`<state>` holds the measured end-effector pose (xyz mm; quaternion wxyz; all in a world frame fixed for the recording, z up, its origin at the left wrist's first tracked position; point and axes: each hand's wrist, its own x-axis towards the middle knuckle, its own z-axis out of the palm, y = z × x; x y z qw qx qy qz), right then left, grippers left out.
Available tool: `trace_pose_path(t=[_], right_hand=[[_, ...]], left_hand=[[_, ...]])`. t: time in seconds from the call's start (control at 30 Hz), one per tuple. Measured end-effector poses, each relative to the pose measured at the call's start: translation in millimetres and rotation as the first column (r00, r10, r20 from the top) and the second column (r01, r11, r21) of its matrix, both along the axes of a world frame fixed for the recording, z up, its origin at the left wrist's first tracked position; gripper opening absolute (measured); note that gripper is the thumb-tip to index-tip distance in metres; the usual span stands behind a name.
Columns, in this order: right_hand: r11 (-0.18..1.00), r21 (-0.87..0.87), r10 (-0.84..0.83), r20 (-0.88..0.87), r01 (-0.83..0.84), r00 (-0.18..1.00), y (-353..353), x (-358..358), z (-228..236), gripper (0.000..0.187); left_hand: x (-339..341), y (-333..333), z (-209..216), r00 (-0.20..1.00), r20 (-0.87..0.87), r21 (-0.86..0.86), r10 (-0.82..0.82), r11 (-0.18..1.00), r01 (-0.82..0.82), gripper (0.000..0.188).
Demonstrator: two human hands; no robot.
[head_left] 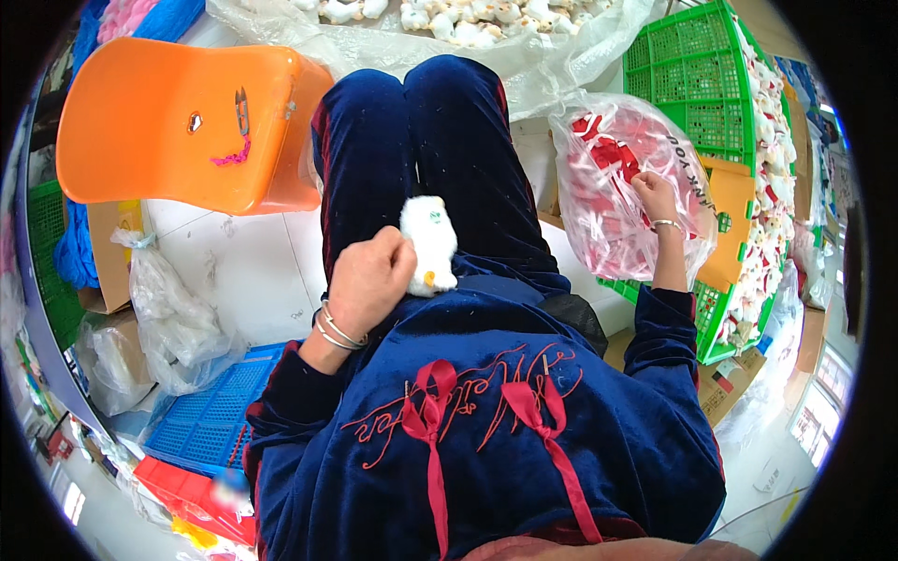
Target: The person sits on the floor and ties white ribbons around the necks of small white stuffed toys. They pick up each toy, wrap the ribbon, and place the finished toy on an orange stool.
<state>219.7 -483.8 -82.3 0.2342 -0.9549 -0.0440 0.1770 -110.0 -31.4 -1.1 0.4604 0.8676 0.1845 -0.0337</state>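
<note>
My left hand (374, 266) is closed, holding a small white plush toy (430, 245) by its side above my lap. The toy has a small green mark near one end and an orange-yellow spot at the other. Over to the right, my right hand (658, 198) reaches into the mouth of a clear plastic bag (694, 245). White and pink strips fill this bag, with red fabric pieces (613, 154) on top. The right fingers are curled together beside the red pieces; whatever they pinch is hidden.
On the orange chair (168, 122) at left lie thread snips (242, 112) and a pink thread tangle (232, 154). Many plush pieces (486, 21) lie on plastic sheeting ahead. A green crate (687, 79) stands at right, a blue crate (210, 411) at lower left.
</note>
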Motion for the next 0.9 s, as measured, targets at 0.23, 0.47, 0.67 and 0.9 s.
trace_pose_path(t=[0.23, 0.47, 0.67, 0.9], right_hand=[[0.953, -0.222, 0.147, -0.261, -0.207, 0.954, -25, 2, 47, 0.031], [0.994, 0.109, 0.014, 0.041, -0.018, 0.999, -19, 17, 97, 0.034], [0.839, 0.518, -0.209, 0.026, 0.165, 0.978, 8, 17, 120, 0.034], [0.741, 0.661, -0.194, 0.046, 0.116, 0.98, 34, 8, 139, 0.037]], left_hand=[[4, 8, 4, 0.99, -0.13, -0.05, -0.062, 0.997, 0.056, 0.022], [19, 23, 24, 0.999, 0.033, -0.341, 0.03, 0.94, -0.017, 0.016], [15, 16, 14, 0.999, -0.038, -0.408, -0.004, 0.913, -0.012, 0.022], [5, 20, 37, 0.955, 0.138, -0.587, -0.263, 0.755, 0.293, 0.015]])
